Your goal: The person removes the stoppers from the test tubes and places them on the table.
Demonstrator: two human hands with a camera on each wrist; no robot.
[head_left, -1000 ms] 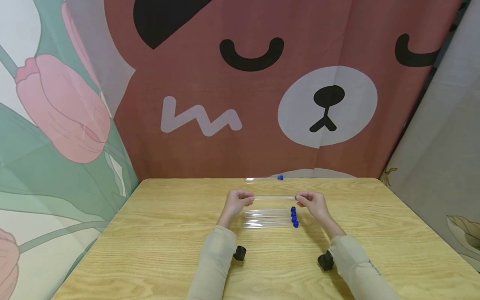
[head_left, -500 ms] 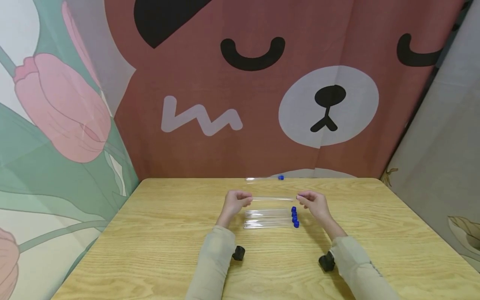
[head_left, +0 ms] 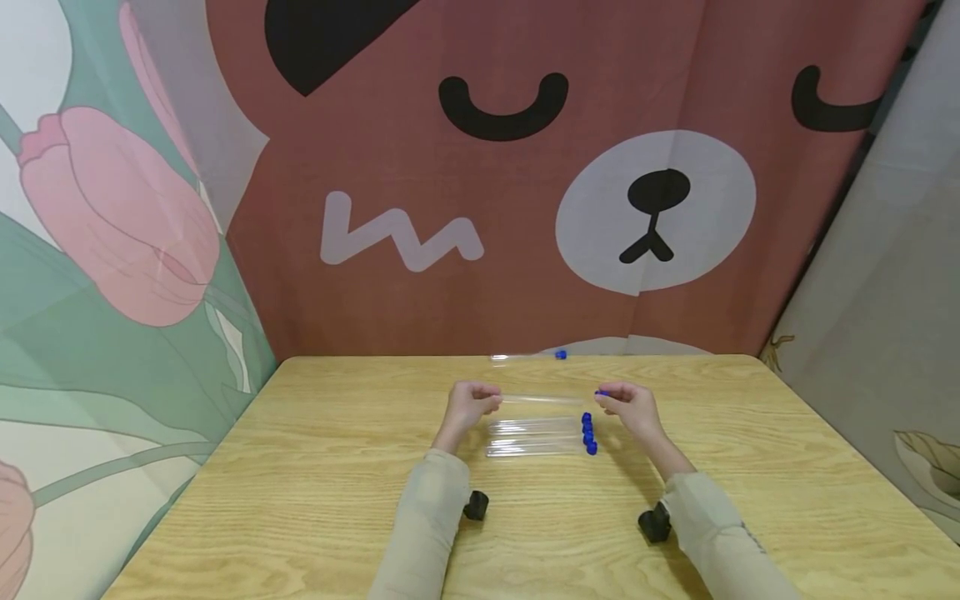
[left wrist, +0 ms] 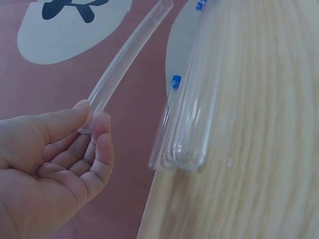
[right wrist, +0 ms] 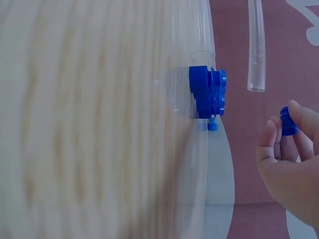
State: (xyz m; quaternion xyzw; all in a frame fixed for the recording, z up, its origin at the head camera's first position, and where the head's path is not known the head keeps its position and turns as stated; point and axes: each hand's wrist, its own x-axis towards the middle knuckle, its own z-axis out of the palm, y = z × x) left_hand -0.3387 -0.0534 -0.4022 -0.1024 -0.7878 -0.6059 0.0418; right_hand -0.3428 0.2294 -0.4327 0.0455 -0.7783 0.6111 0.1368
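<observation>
My left hand [head_left: 470,407] pinches the closed end of a clear test tube [left wrist: 124,55] between thumb and fingers, above the table. The tube's open mouth points toward my right hand [head_left: 632,407]. That hand pinches a blue cap [right wrist: 287,122], which is apart from the tube by a small gap. Just nearer on the table lie several clear test tubes [head_left: 534,437] side by side, with blue caps [right wrist: 207,92] at their right ends.
Another capped test tube [head_left: 521,357] lies alone near the far edge of the wooden table [head_left: 315,467]. A patterned curtain [head_left: 405,317] hangs behind the table.
The blue cap has come off the held tube and moved slightly right with my right hand. My left hand has drifted a little left with the tube, opening a gap.
</observation>
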